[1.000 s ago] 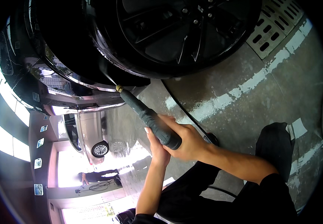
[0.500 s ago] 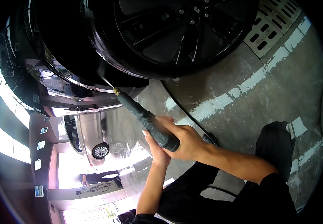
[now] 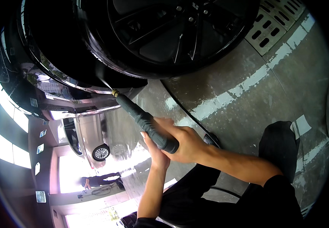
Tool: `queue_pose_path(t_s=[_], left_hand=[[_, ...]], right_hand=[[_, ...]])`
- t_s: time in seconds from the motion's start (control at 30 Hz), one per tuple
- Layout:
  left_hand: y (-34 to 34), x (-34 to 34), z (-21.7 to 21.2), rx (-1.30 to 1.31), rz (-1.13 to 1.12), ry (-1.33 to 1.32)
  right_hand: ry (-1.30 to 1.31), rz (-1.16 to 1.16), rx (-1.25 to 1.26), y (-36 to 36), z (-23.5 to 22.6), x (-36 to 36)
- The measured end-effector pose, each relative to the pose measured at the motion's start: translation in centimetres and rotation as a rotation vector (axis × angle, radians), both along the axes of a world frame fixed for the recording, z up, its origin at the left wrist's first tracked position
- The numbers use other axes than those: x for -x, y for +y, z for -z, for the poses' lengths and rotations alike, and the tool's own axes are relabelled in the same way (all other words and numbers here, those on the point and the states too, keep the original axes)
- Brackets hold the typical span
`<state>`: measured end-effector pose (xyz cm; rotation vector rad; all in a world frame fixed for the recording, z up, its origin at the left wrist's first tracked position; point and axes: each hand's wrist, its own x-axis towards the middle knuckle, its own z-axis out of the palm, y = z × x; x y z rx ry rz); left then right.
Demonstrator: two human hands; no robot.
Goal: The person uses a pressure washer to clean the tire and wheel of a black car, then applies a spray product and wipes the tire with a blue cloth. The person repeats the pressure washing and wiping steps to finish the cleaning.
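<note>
Both my hands are wrapped round a dark pressure washer gun. Its brass nozzle points up and left, and a thin white jet of water leaves it toward the dark wheel arch. My left hand grips the gun from below, near its rear end. From the right side my right hand closes round the same part; most of its grip underneath is hidden. Just beyond the nozzle is a black car wheel with dark spokes, beside the glossy black bodywork.
A black hose runs over the wet floor, past my shoe. Slotted drain covers lie at the upper right, near a white painted line. Farther left are a beige car and another person.
The wheel and bodywork have shifted slightly left and up in view. The gun and both hands have shifted slightly left too, with the grip unchanged and water still spraying.
</note>
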<state>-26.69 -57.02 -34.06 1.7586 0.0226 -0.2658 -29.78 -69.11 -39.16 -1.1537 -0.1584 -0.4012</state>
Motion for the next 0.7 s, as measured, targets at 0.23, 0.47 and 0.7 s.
queue_pose_path(t_s=[0.23, 0.47, 0.7], left_hand=[[0.4, -0.4, 0.6, 0.011, 0.018, 0.023], [-0.3, -0.7, 0.6, -0.063, -0.048, 0.096], [-2.6, -1.6, -0.9, -0.246, 0.201, -0.022]], right_hand=[[0.053, -0.064, -0.001, -0.4, 0.1, 0.0], [0.079, -0.118, -0.082, -2.4, 0.3, -0.5], [0.048, -0.127, -0.14, -6.2, -1.1, -1.4]])
